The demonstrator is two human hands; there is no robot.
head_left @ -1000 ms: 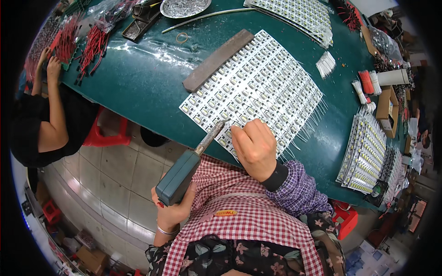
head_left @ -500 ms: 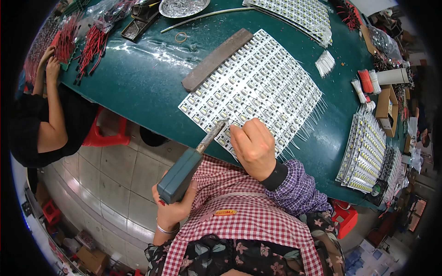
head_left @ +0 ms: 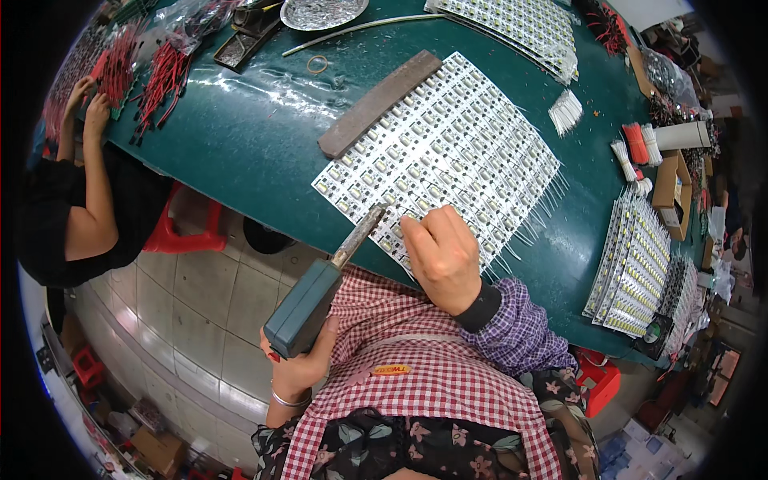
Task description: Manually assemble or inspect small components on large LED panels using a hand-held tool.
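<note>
A sheet of white LED circuit boards (head_left: 456,136) lies on the green table, with thin white wires sticking out along its right edge. My left hand (head_left: 308,364) is wrapped round the dark green handle of a soldering gun (head_left: 302,308). Its long, stained metal barrel points up and right, and the tip is over the sheet's near left part. Just right of the tip, my right hand (head_left: 444,260) is closed in a pinch over the near part of the sheet. Whatever is between its fingers is hidden. A brown bar (head_left: 380,104) rests along the sheet's far left edge.
More LED sheets (head_left: 512,32) lie at the back, and others (head_left: 630,264) stand stacked at right. White wire bundles (head_left: 566,112) lie near a cardboard box (head_left: 674,192). At far left, another person's hands (head_left: 94,112) are among red wires (head_left: 164,88). A metal dish (head_left: 324,12) sits behind.
The soldering gun in my left hand has shifted slightly left, its tip moving a little away from my right fingers. My right hand stays nearly where it was.
</note>
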